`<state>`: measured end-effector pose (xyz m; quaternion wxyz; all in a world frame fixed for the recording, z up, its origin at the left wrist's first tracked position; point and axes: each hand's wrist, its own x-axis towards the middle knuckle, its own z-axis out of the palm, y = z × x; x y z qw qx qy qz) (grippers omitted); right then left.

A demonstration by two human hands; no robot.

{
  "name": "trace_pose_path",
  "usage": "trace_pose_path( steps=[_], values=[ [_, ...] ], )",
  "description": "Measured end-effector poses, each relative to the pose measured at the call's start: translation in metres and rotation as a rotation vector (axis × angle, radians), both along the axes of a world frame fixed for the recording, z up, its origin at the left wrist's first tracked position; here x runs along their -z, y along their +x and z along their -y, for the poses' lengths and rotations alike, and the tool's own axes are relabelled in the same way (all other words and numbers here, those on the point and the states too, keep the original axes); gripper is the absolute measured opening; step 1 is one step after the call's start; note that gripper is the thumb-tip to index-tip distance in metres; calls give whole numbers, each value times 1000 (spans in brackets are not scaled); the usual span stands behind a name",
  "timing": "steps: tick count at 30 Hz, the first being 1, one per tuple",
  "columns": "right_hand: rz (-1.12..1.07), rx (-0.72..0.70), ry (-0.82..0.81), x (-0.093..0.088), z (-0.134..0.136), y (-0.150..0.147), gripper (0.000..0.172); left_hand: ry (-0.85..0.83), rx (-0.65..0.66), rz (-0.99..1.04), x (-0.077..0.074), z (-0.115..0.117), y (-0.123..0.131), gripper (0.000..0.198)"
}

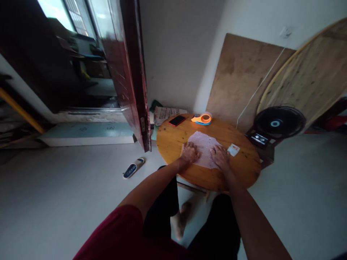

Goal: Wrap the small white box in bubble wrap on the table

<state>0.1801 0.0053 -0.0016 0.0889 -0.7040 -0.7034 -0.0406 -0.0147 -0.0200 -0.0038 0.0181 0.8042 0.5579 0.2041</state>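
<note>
A pale pink sheet (pixel 204 144) lies flat on a small round wooden table (pixel 173 139). My left hand (pixel 189 152) rests on the sheet's near left corner with its fingers curled down onto it. My right hand (pixel 220 156) presses on the near right edge, fingers bent and lying on the sheet. Neither hand lifts anything. Just right of my right hand a small white card (pixel 233 149) lies on the table.
An orange and blue tape dispenser (pixel 202 118) and a red-edged phone (pixel 176 120) lie at the table's far side. A dark red door (pixel 130 72) stands open at left. A black fan (pixel 279 122) and leaning wooden boards (pixel 306 76) are at right. A slipper (pixel 133 168) lies on the floor.
</note>
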Motion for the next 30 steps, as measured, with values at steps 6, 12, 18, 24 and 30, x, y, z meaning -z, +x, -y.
trace_pose_path(
  steps=[6,12,18,24,30],
  values=[
    [-11,-10,16,6,-7,5,48,7,-10,-35,-3,0,0,43],
    [26,-6,12,16,-15,11,50,-8,-11,-47,-4,1,1,41],
    [48,-8,22,17,-17,13,51,-62,-19,-58,-7,-2,-1,45],
    [83,-4,28,18,-17,13,51,-179,-68,-111,-28,-18,18,51],
    [109,-53,25,17,-17,15,47,-27,302,-266,-30,-39,58,35]
  ],
)
